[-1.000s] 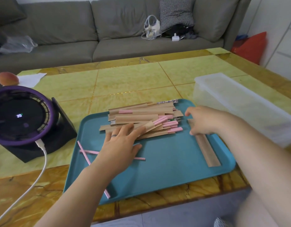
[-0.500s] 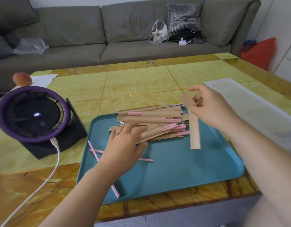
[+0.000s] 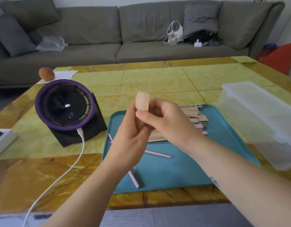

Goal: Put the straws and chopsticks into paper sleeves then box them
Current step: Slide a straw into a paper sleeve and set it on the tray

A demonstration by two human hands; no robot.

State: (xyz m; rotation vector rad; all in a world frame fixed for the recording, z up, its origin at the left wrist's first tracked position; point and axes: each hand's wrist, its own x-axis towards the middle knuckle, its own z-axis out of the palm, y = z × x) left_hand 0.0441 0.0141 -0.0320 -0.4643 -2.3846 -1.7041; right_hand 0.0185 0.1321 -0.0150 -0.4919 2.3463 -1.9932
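Paper sleeve (image 3: 142, 102) held over the tray (image 3: 174, 174).
My left hand (image 3: 130, 136) and right hand (image 3: 166, 122) both pinch it.

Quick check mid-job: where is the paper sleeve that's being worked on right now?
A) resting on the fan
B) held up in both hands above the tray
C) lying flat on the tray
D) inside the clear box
B: the paper sleeve is pinched between the left hand and the right hand, raised over the blue tray, where loose pink straws lie.
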